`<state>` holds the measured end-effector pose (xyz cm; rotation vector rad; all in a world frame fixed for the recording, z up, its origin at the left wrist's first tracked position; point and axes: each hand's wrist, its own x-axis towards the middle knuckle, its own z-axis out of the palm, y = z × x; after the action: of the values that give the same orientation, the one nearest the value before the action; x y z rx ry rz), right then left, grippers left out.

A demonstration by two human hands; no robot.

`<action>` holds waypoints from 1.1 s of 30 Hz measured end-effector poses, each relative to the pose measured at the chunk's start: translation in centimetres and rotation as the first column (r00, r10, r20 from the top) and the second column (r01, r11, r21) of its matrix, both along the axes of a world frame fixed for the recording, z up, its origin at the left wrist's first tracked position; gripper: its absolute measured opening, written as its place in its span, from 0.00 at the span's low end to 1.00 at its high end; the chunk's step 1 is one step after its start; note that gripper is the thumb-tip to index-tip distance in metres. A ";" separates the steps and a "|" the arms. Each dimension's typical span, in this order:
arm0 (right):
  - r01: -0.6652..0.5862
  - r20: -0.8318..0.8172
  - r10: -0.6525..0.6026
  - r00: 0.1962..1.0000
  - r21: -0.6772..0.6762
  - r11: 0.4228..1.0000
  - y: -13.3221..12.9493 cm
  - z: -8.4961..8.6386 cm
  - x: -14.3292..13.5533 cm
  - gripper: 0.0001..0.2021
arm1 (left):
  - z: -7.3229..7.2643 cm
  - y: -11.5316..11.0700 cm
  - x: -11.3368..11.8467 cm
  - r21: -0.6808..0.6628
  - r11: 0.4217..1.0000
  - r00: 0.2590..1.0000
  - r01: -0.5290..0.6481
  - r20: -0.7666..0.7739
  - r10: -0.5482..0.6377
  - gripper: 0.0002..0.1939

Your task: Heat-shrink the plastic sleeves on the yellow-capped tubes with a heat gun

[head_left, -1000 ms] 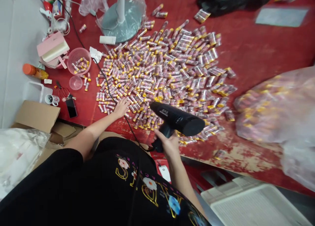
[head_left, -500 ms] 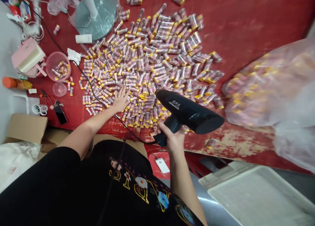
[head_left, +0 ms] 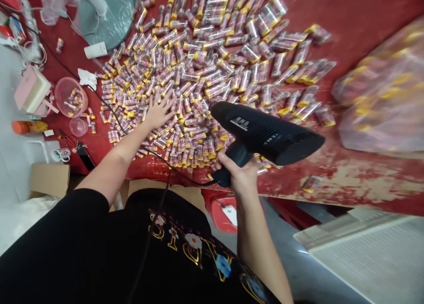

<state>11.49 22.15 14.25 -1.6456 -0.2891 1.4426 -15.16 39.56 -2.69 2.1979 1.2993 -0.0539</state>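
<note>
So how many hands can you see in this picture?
2: the left hand, spread over the small tubes, and the right hand, wrapped around the black hair dryer. I see no sign of others hidden.

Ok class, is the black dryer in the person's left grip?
No, the right grip is closed around the handle of the black dryer, while the left grip is spread over the small yellow-ended tubes.
</note>
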 end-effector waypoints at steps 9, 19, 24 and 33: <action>-0.206 0.006 0.206 0.978 -0.054 0.977 0.7 0.4 0.8 0.24 | 1.2 -3.6 0.9 -0.005 0.996 0.988 0.092 -0.121 -0.092 0.37; 0.185 0.192 -0.196 0.962 0.074 0.980 1.1 3.1 3.6 0.21 | -1.6 -0.7 17.1 0.105 0.900 0.906 0.423 -0.024 -0.423 0.33; 0.017 0.088 -0.014 0.996 -0.040 0.999 0.3 2.3 3.4 0.22 | -2.8 1.2 10.7 0.089 0.945 0.949 0.316 -0.040 -0.314 0.35; -0.139 0.012 0.142 0.990 -0.121 0.983 -0.2 1.9 0.8 0.25 | -0.9 1.1 -1.6 0.077 0.997 1.000 0.025 -0.011 -0.024 0.41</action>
<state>12.27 21.95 16.11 -1.7672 -0.3418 1.5755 -16.81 40.69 -3.58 2.2814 1.2999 -0.0250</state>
